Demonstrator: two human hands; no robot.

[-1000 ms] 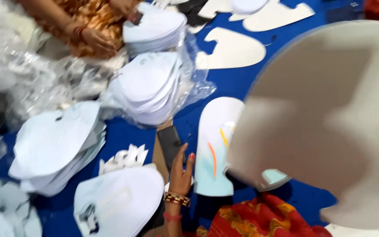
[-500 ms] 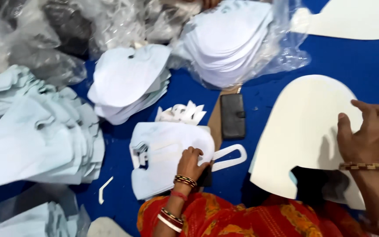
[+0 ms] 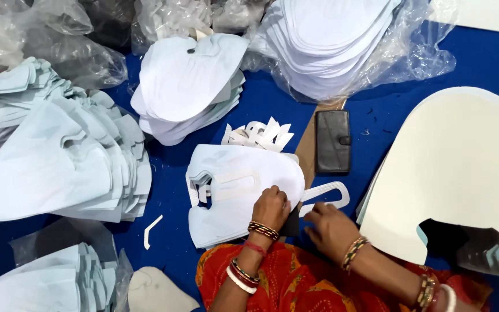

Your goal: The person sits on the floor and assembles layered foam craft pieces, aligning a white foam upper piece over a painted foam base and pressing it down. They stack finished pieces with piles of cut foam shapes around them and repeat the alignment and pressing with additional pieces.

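Both hands work low over the blue cloth: left hand [image 3: 271,207] presses flat on the white stack [image 3: 235,193], pinning it, while right hand [image 3: 329,226], fingers loosely curled, touches a cut loop strip [image 3: 326,195] beside the phone [image 3: 332,141].

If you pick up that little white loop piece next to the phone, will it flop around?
Probably a bit. The white loop piece is a thin, narrow cut-out, so it likely bends and droops. It looks very light and could slide on the blue cloth. The right hand beside it could likely lift it with two fingers.
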